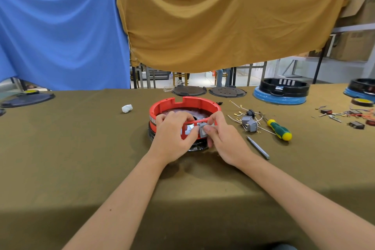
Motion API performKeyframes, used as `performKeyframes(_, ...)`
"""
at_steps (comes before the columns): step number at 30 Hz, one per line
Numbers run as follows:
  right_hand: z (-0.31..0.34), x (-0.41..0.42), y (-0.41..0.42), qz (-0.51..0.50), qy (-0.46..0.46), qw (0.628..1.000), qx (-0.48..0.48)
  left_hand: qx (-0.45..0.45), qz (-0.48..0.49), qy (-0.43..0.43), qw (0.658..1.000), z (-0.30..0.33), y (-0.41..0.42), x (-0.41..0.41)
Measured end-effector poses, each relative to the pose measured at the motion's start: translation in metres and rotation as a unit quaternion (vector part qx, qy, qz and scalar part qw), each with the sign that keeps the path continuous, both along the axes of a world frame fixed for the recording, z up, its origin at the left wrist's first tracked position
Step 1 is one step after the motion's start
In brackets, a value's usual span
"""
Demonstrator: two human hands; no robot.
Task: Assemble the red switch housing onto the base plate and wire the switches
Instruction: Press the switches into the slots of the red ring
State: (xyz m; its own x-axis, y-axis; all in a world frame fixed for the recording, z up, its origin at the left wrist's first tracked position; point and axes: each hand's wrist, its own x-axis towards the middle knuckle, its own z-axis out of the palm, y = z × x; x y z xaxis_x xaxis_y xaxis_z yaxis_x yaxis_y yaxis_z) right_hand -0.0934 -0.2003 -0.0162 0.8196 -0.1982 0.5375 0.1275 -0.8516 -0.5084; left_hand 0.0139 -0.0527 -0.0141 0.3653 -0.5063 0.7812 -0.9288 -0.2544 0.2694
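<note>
— Red switch housing [183,105]: where does it sit?
— On the black base plate [151,135], in the middle of the olive-covered counter [81,148], right in front of the person.
— And the hands?
— Left hand [172,130] has its grip curled over the near rim of the housing, fingers inside the ring, thumb on the outer wall. Right hand [222,138] pinches a grey switch [202,129] against the near wall, at 1 of its rectangular openings; how far it is seated I cannot tell.
— Spare parts?
— 2 more grey switches [250,124] lie just right of the housing among loose wires [235,105]. Beside them is a green-and-yellow screwdriver [280,129], and nearer the person a grey pen-like tool [258,147].
— Anything else?
— A white crumpled wad [127,108] to the left, 2 dark round plates [189,90] at the far edge.
</note>
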Motion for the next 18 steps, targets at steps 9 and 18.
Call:
performKeyframes(9,-0.0007,-0.0005,-0.0009,0.003,-0.013,0.999,-0.031,0.003,-0.005,-0.003,1.000,0.0018,0.0000,-0.0033)
performKeyframes(18,-0.0003,-0.0010,-0.0037,0.044,-0.004,0.998,0.047,0.010,-0.007,-0.006,1.000,0.0005,-0.0003,-0.0025)
